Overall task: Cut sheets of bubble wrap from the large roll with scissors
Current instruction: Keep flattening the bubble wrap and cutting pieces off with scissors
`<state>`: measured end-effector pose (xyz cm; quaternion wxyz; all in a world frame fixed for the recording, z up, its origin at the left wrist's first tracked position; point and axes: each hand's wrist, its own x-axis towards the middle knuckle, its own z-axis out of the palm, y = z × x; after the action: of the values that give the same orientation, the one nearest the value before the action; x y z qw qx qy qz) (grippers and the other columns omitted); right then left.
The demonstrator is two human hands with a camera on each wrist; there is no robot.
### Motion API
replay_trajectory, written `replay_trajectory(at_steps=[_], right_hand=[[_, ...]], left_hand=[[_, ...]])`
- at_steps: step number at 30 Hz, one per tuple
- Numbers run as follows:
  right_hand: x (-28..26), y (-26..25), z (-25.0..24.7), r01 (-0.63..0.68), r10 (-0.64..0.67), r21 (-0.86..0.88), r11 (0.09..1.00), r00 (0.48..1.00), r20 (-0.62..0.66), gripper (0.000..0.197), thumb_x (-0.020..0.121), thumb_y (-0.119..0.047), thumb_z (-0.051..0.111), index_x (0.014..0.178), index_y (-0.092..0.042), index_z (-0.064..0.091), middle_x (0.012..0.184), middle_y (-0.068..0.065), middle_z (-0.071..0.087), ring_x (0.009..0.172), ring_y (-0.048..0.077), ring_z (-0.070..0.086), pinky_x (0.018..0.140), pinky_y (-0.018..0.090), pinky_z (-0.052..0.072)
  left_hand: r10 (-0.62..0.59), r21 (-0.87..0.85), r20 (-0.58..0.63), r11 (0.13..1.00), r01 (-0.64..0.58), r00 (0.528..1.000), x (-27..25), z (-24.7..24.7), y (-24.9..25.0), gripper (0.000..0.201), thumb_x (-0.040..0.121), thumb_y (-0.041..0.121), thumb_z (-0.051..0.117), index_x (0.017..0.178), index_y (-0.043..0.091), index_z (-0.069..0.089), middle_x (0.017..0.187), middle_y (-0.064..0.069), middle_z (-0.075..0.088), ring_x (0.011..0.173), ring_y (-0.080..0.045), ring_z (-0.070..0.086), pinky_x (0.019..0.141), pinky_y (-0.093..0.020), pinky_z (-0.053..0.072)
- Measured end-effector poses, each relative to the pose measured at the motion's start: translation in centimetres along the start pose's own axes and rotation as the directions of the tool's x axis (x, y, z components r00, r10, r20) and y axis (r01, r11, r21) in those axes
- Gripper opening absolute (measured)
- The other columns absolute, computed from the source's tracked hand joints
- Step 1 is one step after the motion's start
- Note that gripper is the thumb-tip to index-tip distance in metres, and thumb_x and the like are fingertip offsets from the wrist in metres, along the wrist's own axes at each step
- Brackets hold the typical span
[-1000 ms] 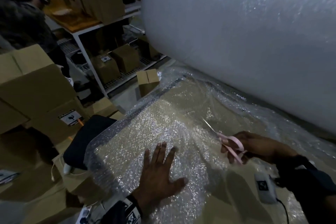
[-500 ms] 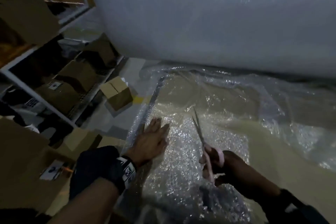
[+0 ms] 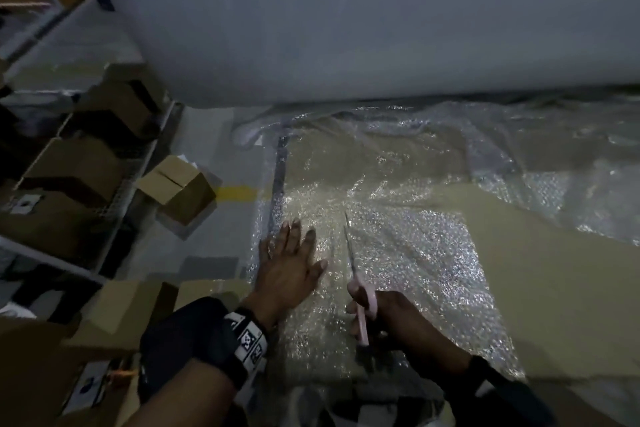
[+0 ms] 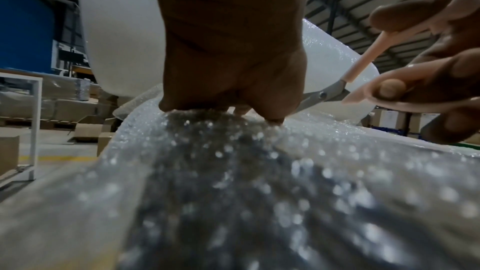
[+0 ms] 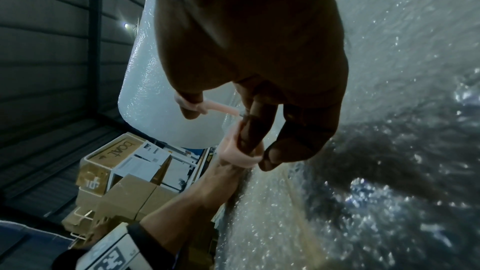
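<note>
Right hand (image 3: 388, 319) grips scissors (image 3: 353, 274) beside flat left hand (image 3: 289, 265).

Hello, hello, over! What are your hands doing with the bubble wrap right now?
Left hand flat on bubble wrap. Right hand grips pink scissors, blades open. Big roll ahead.

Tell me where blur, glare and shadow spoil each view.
Head view: dim, shelves smeared, glare on the bubble wrap. Left wrist view: near wrap out of focus, left hand dark against the bright roll. Right wrist view: right hand shadowed, scissors partly hidden.
</note>
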<state>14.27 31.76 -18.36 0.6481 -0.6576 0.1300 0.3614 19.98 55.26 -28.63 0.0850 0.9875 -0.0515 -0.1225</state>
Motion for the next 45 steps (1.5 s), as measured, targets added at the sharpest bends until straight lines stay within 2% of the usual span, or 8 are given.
replay_trajectory(at_steps=[3, 9, 18, 26, 30, 34, 38, 45], right_hand=[[0.4, 0.0, 0.2, 0.032, -0.032, -0.007, 0.999, 0.999, -0.017, 0.068, 0.086, -0.058, 0.071, 0.101, 0.008, 0.071, 0.073, 0.016, 0.072, 0.055, 0.021, 0.064, 0.051, 0.021, 0.047], [1.8, -1.4, 0.7, 0.05, -0.051, -0.01, 0.999, 0.998, -0.037, 0.078, 0.079, -0.071, 0.077, 0.103, 0.002, 0.072, 0.085, 0.031, 0.072, 0.072, 0.048, 0.07, 0.065, 0.044, 0.054], [3.2, -2.7, 1.2, 0.066, -0.071, -0.089, 0.994, 0.996, -0.051, 0.082, 0.073, -0.07, 0.077, 0.103, 0.005, 0.072, 0.09, 0.026, 0.076, 0.074, 0.042, 0.07, 0.081, 0.073, 0.053], [4.2, -2.4, 0.7, 0.074, -0.078, -0.091, 0.993, 0.996, -0.041, 0.085, 0.072, -0.069, 0.083, 0.098, 0.011, 0.071, 0.086, 0.034, 0.07, 0.072, 0.045, 0.069, 0.074, 0.061, 0.056], [4.2, -2.4, 0.6, 0.075, -0.078, -0.055, 0.996, 0.995, -0.055, 0.079, 0.076, -0.06, 0.078, 0.102, 0.014, 0.068, 0.072, 0.02, 0.07, 0.068, 0.037, 0.067, 0.065, 0.041, 0.056], [3.6, -2.6, 0.5, 0.08, -0.082, -0.04, 0.996, 0.995, -0.063, 0.072, 0.08, -0.058, 0.073, 0.104, 0.01, 0.072, 0.08, 0.019, 0.073, 0.053, 0.019, 0.063, 0.05, 0.022, 0.049], [3.4, -2.0, -0.1, 0.081, -0.083, -0.034, 0.996, 0.994, -0.068, 0.059, 0.092, -0.051, 0.071, 0.105, 0.006, 0.072, 0.081, 0.02, 0.074, 0.048, 0.014, 0.06, 0.05, 0.02, 0.048], [3.7, -0.8, -0.3, 0.114, -0.117, -0.041, 0.993, 0.99, -0.079, 0.07, 0.075, -0.062, 0.082, 0.098, 0.004, 0.075, 0.082, 0.02, 0.075, 0.068, 0.026, 0.068, 0.06, 0.027, 0.053]], left_hand=[[0.016, -0.016, 0.024, 1.0, -0.015, 1.0, 0.0, -0.3, -0.2, 0.082, 0.1, 0.078, 0.009, 0.168, 0.034, -0.004, 0.174, 0.0, -0.021, 0.162, -0.026, -0.014, 0.127, -0.063, -0.001], [0.03, -0.038, 0.032, 0.999, -0.029, 0.999, 0.2, 0.0, -0.3, 0.084, 0.097, 0.08, 0.0, 0.167, 0.034, -0.007, 0.174, 0.0, -0.024, 0.161, -0.026, -0.019, 0.125, -0.066, -0.001], [0.023, -0.029, 0.059, 0.999, -0.021, 0.998, 0.0, -0.2, -0.1, 0.079, 0.102, 0.075, 0.008, 0.166, 0.034, -0.014, 0.172, 0.0, -0.029, 0.159, -0.024, -0.025, 0.123, -0.065, -0.009], [0.031, -0.045, 0.066, 0.999, -0.028, 0.997, 0.1, 0.0, -0.3, 0.082, 0.098, 0.078, 0.0, 0.166, 0.035, -0.014, 0.17, 0.002, -0.033, 0.157, -0.022, -0.03, 0.123, -0.066, -0.011], [0.036, -0.062, 0.06, 0.998, -0.032, 0.998, 0.1, 0.1, -0.3, 0.082, 0.099, 0.078, 0.002, 0.166, 0.035, -0.014, 0.17, 0.002, -0.033, 0.157, -0.022, -0.031, 0.123, -0.066, -0.012], [0.026, -0.054, 0.078, 0.998, -0.022, 0.997, 0.0, -0.2, -0.2, 0.083, 0.096, 0.079, -0.001, 0.165, 0.035, -0.016, 0.169, 0.002, -0.034, 0.156, -0.022, -0.032, 0.124, -0.066, -0.011], [0.018, -0.053, 0.077, 0.999, -0.014, 0.997, 0.0, -0.3, -0.1, 0.082, 0.097, 0.079, 0.0, 0.166, 0.036, -0.014, 0.17, 0.002, -0.032, 0.157, -0.021, -0.03, 0.124, -0.065, -0.012], [0.026, -0.069, 0.061, 0.997, -0.021, 0.998, 0.0, -0.1, -0.3, 0.078, 0.104, 0.075, 0.013, 0.167, 0.035, -0.011, 0.17, 0.002, -0.032, 0.157, -0.022, -0.03, 0.123, -0.066, -0.012]])
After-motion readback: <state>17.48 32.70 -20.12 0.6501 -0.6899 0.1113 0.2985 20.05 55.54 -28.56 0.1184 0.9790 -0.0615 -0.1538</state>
